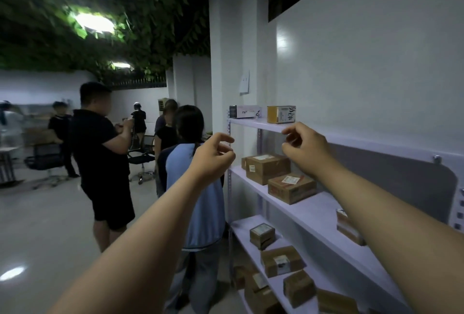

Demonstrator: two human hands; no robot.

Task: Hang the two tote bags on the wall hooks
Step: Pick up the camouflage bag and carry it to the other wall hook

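We see no tote bags or hooks here. Our left hand [213, 155] and right hand [307, 149] are raised with arms outstretched, fingers loosely curled and holding nothing. A shelf [253, 123] with cardboard boxes [267, 168] sits just beyond our right hand.

The right forearm [391, 213] covers part of a cardboard box [347, 229] on the shelf unit [313, 208], whose right end runs off the picture's edge. The far figures [10, 118] at left are blurred, and print on the 2 top-shelf boxes [281, 114] is too small to read.
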